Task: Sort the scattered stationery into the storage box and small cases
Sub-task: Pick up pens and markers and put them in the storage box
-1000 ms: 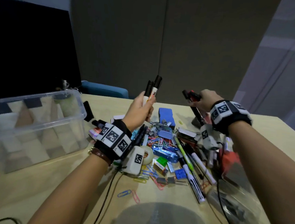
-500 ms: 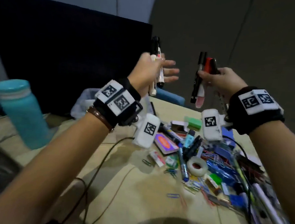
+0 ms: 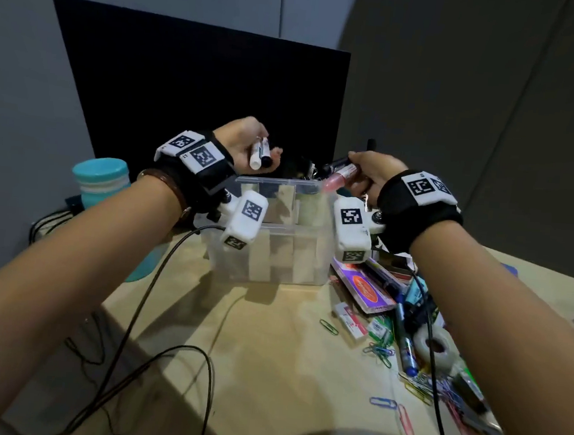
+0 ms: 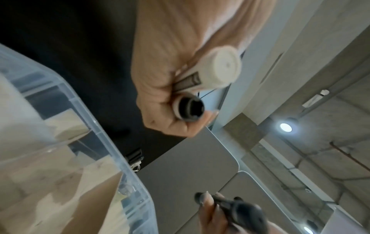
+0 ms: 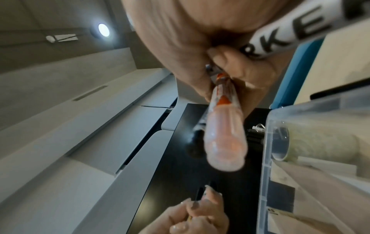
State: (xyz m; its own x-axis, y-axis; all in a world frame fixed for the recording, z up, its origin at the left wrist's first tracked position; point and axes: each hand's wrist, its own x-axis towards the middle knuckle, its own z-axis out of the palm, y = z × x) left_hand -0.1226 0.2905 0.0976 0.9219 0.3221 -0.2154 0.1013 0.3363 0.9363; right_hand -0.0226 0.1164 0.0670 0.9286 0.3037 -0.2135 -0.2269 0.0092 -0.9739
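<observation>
Above clear storage box (image 3: 279, 237): hands (image 3: 241, 145) clamped on white, black, pink-capped markers (image 3: 342, 173).

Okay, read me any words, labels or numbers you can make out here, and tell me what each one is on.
"RKE": part of a word on the white marker in the right hand; the rest is hidden.
Print on the left hand's markers: blurred.
Labels on the purple packet and eraser: too small.

Clear storage box (image 3: 279, 230), teal bottle (image 3: 99, 182), pale wooden table (image 3: 268, 353), black-and-white checked wrist bands (image 3: 194, 151), multicoloured paper clips (image 3: 379, 353).
</observation>
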